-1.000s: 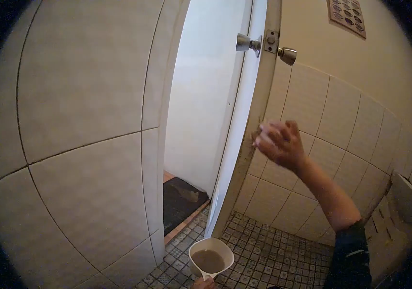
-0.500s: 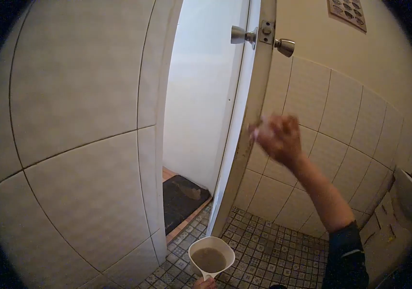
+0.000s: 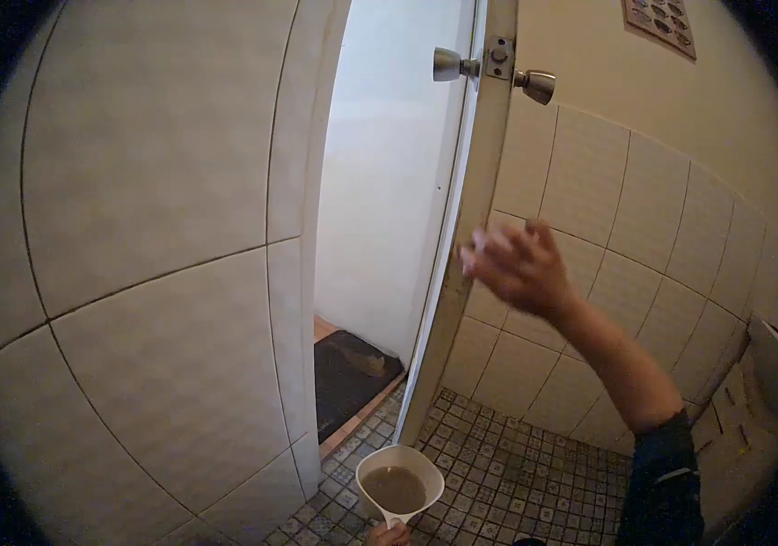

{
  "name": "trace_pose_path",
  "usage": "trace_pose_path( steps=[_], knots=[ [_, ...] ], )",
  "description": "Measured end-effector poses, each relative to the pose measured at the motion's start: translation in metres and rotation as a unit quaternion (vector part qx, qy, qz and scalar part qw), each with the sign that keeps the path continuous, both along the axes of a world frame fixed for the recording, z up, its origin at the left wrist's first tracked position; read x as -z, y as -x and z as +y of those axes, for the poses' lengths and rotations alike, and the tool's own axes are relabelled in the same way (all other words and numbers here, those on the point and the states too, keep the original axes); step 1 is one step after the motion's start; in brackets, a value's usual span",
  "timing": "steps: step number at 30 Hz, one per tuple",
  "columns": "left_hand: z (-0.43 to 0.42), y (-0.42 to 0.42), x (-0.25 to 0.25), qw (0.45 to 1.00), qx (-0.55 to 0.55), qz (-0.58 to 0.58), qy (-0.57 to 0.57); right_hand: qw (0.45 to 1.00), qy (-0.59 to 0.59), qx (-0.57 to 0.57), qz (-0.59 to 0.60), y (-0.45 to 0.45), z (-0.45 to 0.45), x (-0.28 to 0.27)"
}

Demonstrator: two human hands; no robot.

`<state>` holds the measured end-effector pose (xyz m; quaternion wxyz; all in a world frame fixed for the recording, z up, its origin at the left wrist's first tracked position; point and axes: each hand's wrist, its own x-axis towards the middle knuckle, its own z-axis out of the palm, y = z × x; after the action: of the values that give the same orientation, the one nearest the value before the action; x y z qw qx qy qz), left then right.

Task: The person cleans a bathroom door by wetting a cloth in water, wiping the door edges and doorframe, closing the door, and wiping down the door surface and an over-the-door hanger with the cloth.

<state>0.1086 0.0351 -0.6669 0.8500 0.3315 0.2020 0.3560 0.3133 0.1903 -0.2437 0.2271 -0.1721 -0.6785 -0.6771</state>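
A white dipper [image 3: 367,491] with brownish, murky liquid [image 3: 394,490] in it is low in the view, above the tiled floor. My left hand [image 3: 388,535], partly cut off by the bottom edge, is closed round its handle. At the right, my right hand [image 3: 521,268] is raised in front of the edge of the partly open door [image 3: 473,218]. Its fingers are loosely bent and apart, slightly blurred, with nothing seen in them. Whether its fingertips touch the door is unclear. Above it are the metal door knobs [image 3: 535,86] and the latch plate [image 3: 498,56].
Through the doorway lies a dark mat [image 3: 343,387]. A tiled wall [image 3: 152,182] stands close on the left, another tiled wall [image 3: 626,246] behind the door. Small patterned tiles cover the floor [image 3: 516,464]. A white rounded object [image 3: 776,364] is at the far right.
My right hand has moved slightly left toward the door edge, and its fingers have spread a little. The dipper stays almost where it was in my left hand.
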Motion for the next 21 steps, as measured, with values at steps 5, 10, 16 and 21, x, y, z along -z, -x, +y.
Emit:
trace_pose_path(
  steps=[5, 10, 16, 21],
  knots=[
    [0.004, -0.003, 0.021, 0.993, 0.009, -0.031, 0.115, 0.992, -0.052, 0.006, 0.117, 0.020, -0.008, -0.074],
    [0.002, -0.001, 0.002, 0.995, -0.009, -0.013, 0.098, 0.998, -0.027, 0.058, 0.029, 0.023, -0.002, -0.013],
    [0.006, 0.001, 0.019, 0.996, -0.009, -0.036, 0.087, 0.996, 0.034, 0.030, -0.072, 0.023, -0.003, 0.002],
    [0.009, 0.001, 0.037, 0.996, -0.015, -0.062, 0.067, 1.000, -0.002, 0.012, 0.014, 0.031, 0.005, -0.034]
  ],
)
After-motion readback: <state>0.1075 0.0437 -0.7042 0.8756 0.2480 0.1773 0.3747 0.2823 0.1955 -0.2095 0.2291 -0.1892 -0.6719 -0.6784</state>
